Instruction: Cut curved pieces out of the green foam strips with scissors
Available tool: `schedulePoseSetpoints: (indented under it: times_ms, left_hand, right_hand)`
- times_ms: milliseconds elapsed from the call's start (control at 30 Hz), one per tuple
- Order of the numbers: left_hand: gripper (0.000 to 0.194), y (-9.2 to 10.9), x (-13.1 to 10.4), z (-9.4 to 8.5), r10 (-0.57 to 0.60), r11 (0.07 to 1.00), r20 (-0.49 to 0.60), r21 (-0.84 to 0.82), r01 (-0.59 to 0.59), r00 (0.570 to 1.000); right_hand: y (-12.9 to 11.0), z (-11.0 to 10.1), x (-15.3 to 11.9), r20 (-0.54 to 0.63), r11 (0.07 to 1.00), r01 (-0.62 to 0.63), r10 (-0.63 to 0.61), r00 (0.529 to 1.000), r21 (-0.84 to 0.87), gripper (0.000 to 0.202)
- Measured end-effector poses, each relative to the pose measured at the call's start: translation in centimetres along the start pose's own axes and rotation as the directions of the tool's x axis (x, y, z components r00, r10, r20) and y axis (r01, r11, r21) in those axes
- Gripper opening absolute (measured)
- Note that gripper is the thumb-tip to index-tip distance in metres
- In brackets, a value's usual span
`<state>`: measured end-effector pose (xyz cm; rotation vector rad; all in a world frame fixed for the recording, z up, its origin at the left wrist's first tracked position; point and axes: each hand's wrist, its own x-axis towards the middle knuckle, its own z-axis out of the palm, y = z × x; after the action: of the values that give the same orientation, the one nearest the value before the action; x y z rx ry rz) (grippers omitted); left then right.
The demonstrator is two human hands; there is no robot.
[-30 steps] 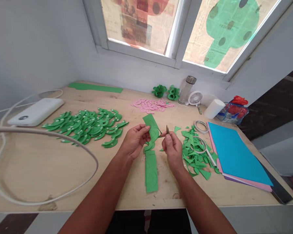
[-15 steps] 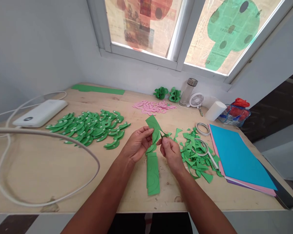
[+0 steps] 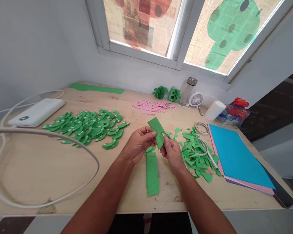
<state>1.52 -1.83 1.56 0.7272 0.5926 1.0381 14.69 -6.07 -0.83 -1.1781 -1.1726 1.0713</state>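
My left hand (image 3: 141, 143) pinches a green paper strip (image 3: 156, 129) marked with curved lines, its lower end rounded. Close on the right, my right hand (image 3: 170, 150) is closed at the strip's right edge; whether it holds the paper or a small tool is hidden by the fingers. Below both hands lies a stack of green paper strips (image 3: 152, 175), with a cut green piece just above it. To the left is a pile of curved green pieces (image 3: 88, 126) with white spots. Green scraps (image 3: 197, 162) are heaped beside my right hand.
A looped white cable (image 3: 97, 162) hangs at the left near a white power bank (image 3: 36, 112). Pink cutouts (image 3: 152, 106), a bottle (image 3: 187, 92) and a small fan (image 3: 196, 99) stand farther back. Blue paper (image 3: 239, 156), a magnifying glass (image 3: 213, 161) and a tape roll (image 3: 202, 128) lie right.
The green strip has turned and shifted slightly right and down between my hands. The thin flap of paper that stood out by my right fingers is now mostly out of sight.
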Motion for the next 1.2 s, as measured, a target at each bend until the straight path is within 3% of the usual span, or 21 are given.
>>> schedulePoseSetpoints:
  times_ms: [367, 600, 1200]
  left_hand:
    - [0.022, 0.0, -0.1, -0.1, -0.008, 0.996, 0.025, 0.094, 0.006, 1.000]
    - [0.020, 0.0, -0.2, 0.3, 0.040, 0.988, 0.005, 0.150, -0.040, 0.999]
    - [0.015, -0.3, -0.7, 1.1, 0.126, 0.965, -0.012, 0.235, -0.119, 0.992]
  right_hand:
    - [0.1, -0.1, 0.1, -0.009, 0.993, -0.082, 0.083, 0.996, 0.087, 0.056]
    - [0.0, -0.1, 0.1, 0.024, 0.997, -0.056, 0.055, 0.998, 0.062, 0.055]
    - [0.3, 0.0, 0.2, -0.052, 0.995, -0.033, 0.038, 0.998, 0.089, 0.054]
